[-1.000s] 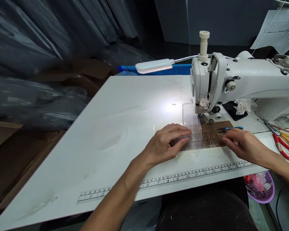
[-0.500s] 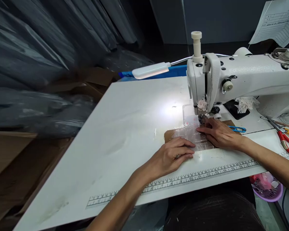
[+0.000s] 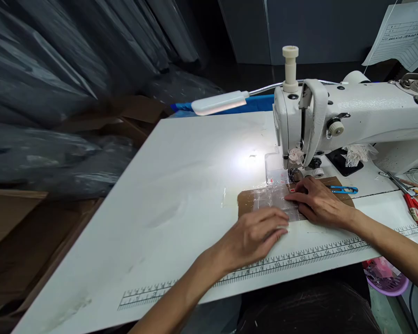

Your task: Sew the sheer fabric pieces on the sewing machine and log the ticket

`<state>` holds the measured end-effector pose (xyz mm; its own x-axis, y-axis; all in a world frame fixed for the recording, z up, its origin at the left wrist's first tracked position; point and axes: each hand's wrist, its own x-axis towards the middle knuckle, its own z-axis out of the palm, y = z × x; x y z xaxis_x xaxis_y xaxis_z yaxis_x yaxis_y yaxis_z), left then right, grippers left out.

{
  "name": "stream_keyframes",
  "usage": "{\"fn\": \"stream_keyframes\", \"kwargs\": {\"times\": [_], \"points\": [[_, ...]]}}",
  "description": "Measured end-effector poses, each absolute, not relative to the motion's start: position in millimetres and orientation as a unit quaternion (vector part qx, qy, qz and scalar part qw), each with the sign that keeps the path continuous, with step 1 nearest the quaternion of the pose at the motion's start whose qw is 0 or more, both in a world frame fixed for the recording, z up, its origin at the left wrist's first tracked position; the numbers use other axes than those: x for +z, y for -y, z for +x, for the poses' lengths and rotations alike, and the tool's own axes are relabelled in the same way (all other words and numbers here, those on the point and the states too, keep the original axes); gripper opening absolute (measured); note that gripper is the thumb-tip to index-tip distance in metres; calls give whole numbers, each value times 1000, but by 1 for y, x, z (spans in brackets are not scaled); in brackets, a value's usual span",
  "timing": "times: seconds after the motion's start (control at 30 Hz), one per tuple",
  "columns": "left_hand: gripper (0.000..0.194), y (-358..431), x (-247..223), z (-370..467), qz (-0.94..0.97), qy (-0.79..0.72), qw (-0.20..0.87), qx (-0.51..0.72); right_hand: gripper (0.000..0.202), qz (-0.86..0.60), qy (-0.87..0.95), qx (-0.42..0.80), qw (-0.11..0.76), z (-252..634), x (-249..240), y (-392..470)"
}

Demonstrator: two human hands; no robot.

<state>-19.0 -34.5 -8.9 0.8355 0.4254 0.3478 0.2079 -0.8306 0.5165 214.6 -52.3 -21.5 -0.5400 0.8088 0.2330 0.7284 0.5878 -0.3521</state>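
Note:
A white sewing machine [image 3: 372, 109] stands on the right, its presser foot [image 3: 293, 175] above a clear plastic-looking piece [image 3: 270, 195] on the table. Under and around that piece shows a flat brown patch [image 3: 245, 203]. My right hand [image 3: 318, 202] is just in front of the presser foot, thumb and forefinger close together at the piece; what they pinch is too small to tell. By the piece's front edge is my left hand [image 3: 256, 234], palm down, fingers stretched out and slightly apart. Blue thread snips [image 3: 344, 189] lie just beyond my right hand.
Red-handled scissors [image 3: 414, 204] lie at the right. A printed ruler [image 3: 282, 266] runs along the front edge of the white table [image 3: 174, 181]. A white lamp [image 3: 219, 103] hangs over its back edge. A purple basket [image 3: 392, 285] stands below, lower right.
My left hand has shifted slightly right and lifted a little at the front edge of the clear piece. My right hand stays by the presser foot. The view has shifted slightly.

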Motion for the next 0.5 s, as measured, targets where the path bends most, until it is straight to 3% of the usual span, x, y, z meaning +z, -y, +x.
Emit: {"fn": "stream_keyframes", "kwargs": {"times": [0.1,0.17,0.4,0.5], "points": [[35,16,-13,-19,952,-213,96,199,37,-449,873,82,170,214,-23,45],[46,7,-12,-20,957,-225,62,175,40,-456,873,76,157,214,-23,41],[19,12,-10,-26,939,-130,223,225,39,-450,861,121,201,222,-23,38],[15,14,-16,-24,932,-123,232,251,37,-435,851,161,245,225,-24,41]]}}
